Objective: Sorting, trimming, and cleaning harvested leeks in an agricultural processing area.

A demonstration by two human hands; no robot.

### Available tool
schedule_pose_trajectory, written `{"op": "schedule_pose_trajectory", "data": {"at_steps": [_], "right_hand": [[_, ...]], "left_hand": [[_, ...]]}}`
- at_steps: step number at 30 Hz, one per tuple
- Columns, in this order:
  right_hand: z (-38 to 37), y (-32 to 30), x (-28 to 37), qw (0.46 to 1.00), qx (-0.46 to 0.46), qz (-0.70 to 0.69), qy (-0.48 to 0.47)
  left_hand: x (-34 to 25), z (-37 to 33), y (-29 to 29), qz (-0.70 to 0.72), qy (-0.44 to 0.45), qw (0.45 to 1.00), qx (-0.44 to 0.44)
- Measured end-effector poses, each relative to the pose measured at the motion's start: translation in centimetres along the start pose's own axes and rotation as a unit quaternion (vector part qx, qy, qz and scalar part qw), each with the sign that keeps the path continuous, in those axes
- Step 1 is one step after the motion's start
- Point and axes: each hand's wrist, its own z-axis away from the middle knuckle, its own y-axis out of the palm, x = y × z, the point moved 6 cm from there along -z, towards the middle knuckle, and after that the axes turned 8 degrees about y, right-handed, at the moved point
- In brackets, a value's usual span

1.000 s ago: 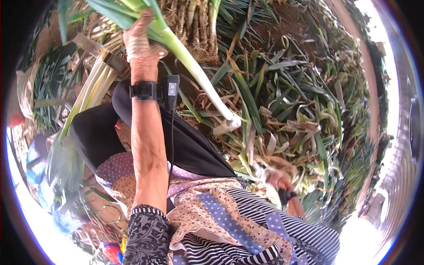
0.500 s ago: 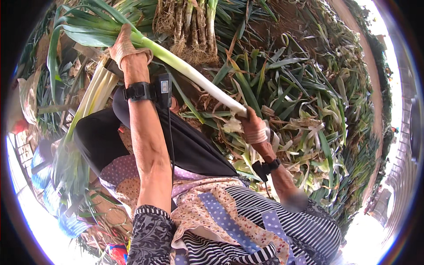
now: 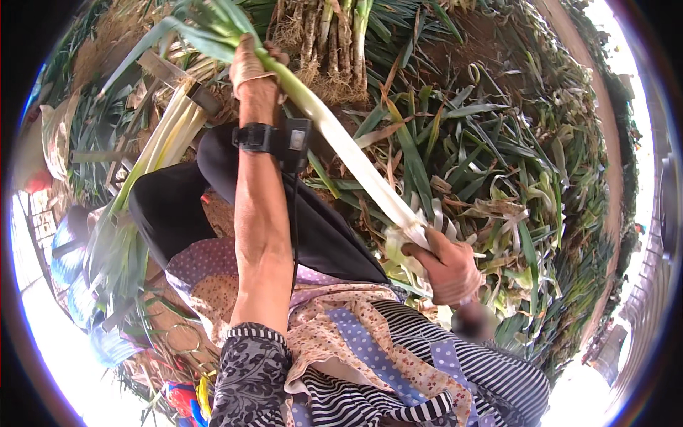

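A long leek (image 3: 356, 156) slants across the middle, green leaves at the upper left and white stem toward the lower right. My left hand (image 3: 254, 67) is closed around it just below the leaves. My right hand (image 3: 449, 269) is at its white lower end, which runs between thumb and fingers. Pale loose layers (image 3: 400, 249) hang beside that end; I cannot tell whether my fingers grip the stem itself or a layer of it. Both hands have light bands around the palm or wrist.
A bundle of rooted leeks (image 3: 334, 50) stands beyond my left hand. Cleaned leeks (image 3: 167, 135) lie on a wooden rack (image 3: 160, 67) at the left. Discarded leaves (image 3: 491, 164) cover the ground at right. My black-trousered knees (image 3: 171, 203) are below the leek.
My right hand has moved down and toward me at the leek's white end. My left hand and the leek have shifted right, and the leek slopes more steeply.
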Motion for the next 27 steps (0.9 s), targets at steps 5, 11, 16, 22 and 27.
{"op": "schedule_pose_trajectory", "data": {"at_steps": [5, 11, 16, 22, 27], "right_hand": [[5.3, -3.1, -4.4, 0.983, -0.009, -0.112, 0.145], [2.3, -5.0, -16.8, 0.944, -0.075, 0.209, 0.243], [-4.4, -6.0, -11.0, 0.926, -0.296, 0.178, 0.153], [-10.2, 0.4, 0.2, 0.957, -0.205, 0.115, -0.173], [-14.0, 3.3, -4.9, 0.975, -0.18, 0.127, -0.024]], "left_hand": [[0.3, -0.6, 0.7, -0.021, 0.041, 0.999, 0.011], [-1.6, -1.8, 0.9, 0.098, -0.051, 0.989, 0.096], [-1.0, 2.4, 2.7, -0.086, 0.074, 0.987, 0.112], [0.9, 5.5, 3.5, -0.153, 0.003, 0.966, 0.208], [2.6, 6.9, 4.7, -0.039, -0.051, 0.97, 0.234]]}}
